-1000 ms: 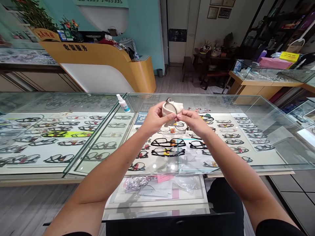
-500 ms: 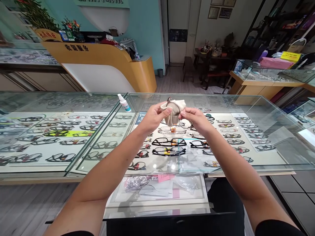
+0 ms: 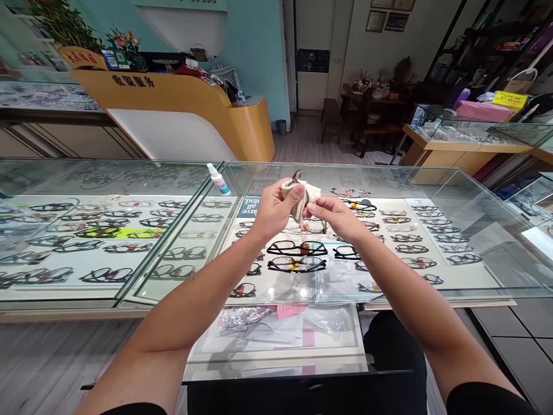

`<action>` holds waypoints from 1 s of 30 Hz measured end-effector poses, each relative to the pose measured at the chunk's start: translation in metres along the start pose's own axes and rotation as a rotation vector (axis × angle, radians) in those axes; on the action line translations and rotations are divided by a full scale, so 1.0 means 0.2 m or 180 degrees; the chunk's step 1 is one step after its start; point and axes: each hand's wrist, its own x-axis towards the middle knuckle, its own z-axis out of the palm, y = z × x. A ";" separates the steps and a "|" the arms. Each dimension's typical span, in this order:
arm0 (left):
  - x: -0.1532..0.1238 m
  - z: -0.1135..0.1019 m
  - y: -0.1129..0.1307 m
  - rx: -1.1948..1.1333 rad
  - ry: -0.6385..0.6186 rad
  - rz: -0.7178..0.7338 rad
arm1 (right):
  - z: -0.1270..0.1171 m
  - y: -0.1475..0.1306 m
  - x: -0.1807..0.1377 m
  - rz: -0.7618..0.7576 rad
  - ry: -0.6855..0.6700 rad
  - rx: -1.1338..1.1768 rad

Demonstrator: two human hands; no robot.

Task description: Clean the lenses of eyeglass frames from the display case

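My left hand (image 3: 275,208) is closed on a cream cleaning cloth (image 3: 311,192), its thumb pressing the folds. A pair of eyeglasses (image 3: 297,174) is wrapped in the cloth; only a dark part of the frame shows above my left fingers, and the lenses are hidden. My right hand (image 3: 337,215) pinches at the lower right side of this bundle; whether it grips the frame or the cloth I cannot tell. Both hands are held above the glass display counter (image 3: 242,173). A white spray bottle (image 3: 219,180) with a blue label stands on the glass to the left.
Rows of eyeglass frames (image 3: 297,264) lie inside the counter. Below it, an open drawer (image 3: 276,355) holds papers and plastic bags. A wooden cashier desk (image 3: 173,95) stands across the aisle, and another glass case (image 3: 470,131) is at the right.
My right hand has shifted slightly left and down, closer to my left thumb. The cloth is bunched tighter, covering the lens rim that showed before.
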 end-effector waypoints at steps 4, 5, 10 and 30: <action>0.02 -0.03 -0.05 -0.0038 0.0147 0.0184 | -0.02 -0.02 0.01 -0.0273 0.0264 -0.0167; 0.03 -0.04 -0.07 -0.0114 0.0156 0.0163 | -0.03 -0.03 0.01 -0.0328 0.0348 -0.0129; 0.08 -0.08 -0.11 -0.0147 0.0407 0.0195 | -0.13 -0.09 0.01 -0.0487 0.0848 0.0273; 0.31 -0.01 0.57 0.2125 0.0372 0.2467 | -0.24 -0.81 0.02 -0.1014 0.0259 -0.1145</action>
